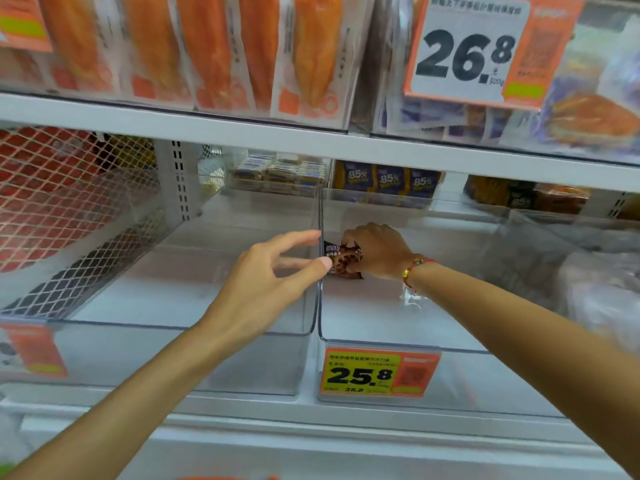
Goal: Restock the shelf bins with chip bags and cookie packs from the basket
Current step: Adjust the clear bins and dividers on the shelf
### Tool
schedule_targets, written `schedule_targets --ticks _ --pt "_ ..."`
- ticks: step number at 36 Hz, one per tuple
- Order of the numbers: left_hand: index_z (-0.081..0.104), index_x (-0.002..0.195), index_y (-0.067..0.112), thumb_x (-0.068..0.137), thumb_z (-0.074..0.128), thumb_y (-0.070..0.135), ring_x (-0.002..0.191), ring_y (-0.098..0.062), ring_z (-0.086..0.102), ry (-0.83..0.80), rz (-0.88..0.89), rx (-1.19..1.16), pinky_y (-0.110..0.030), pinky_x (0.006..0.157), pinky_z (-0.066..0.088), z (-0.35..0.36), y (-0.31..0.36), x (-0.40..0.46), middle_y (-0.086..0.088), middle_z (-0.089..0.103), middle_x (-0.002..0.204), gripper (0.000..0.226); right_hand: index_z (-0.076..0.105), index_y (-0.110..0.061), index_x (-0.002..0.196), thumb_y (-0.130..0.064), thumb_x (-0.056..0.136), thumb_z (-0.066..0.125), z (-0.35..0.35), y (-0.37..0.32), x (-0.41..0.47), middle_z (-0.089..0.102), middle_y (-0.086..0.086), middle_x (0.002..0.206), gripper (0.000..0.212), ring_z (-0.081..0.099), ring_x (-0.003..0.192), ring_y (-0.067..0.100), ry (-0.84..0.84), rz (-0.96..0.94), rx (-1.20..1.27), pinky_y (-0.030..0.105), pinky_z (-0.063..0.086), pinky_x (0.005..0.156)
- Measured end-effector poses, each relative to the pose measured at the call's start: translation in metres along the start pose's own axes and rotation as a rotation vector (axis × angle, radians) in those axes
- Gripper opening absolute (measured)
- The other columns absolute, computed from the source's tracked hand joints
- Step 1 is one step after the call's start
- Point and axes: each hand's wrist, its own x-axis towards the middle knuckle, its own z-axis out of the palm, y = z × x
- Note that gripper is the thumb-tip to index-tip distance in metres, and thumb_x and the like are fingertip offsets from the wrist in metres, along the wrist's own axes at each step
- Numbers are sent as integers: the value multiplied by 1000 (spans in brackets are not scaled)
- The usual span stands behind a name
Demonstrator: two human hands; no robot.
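Right hand [377, 249] grips the pack [343, 259] low in the bin [398, 344]; left hand [266, 282], released, hovers just beside it.

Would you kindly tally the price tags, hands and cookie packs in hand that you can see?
Price tags: 4 (26.8 tag, 25.8 tag, two partly cut off at the left edge)
Hands: 2 (left hand, right hand)
Cookie packs in hand: 1 (cookie pack)
Total: 7

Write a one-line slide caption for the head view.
Right hand sets a dark cookie pack in a clear bin; left hand open alongside.
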Motion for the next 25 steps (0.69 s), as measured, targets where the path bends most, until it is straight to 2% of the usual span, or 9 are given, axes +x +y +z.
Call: schedule_targets --ticks 6,9,16,22,25 --pt "58 123 43 72 64 55 107 7 59 -6 1 13 -47 100 46 0 -2 0 24 71 99 53 54 -25 124 -42 86 65 11 -1 1 57 1 114 44 50 106 21 82 -33 -20 27 31 76" --pt "57 124 43 72 64 56 109 5 59 -9 -3 15 -47 100 46 0 -3 1 24 71 99 54 51 -26 130 -49 84 64 16 -2 -2 56 0 120 53 48 109 22 92 -67 -36 32 36 85" --pt "57 124 44 64 61 65 110 4 58 -8 10 1 -48 99 47 0 -5 2 24 70 101 64 45 -22 132 -34 87 65 16 -11 -1 54 4 122 51 47 111 24 93 -40 -51 35 40 90" --pt "58 123 42 71 64 55 104 8 60 18 21 -1 -46 97 49 1 -5 2 22 71 101 54 45 -21 132 -33 87 66 12 -14 1 54 5 120 51 46 111 24 57 -24 -15 34 40 84" --pt "59 124 40 73 64 51 101 10 61 19 30 2 -46 96 50 2 -2 1 21 68 110 53 48 -23 131 -37 86 66 5 -12 -1 55 2 119 51 46 109 21 44 -32 8 31 38 83"
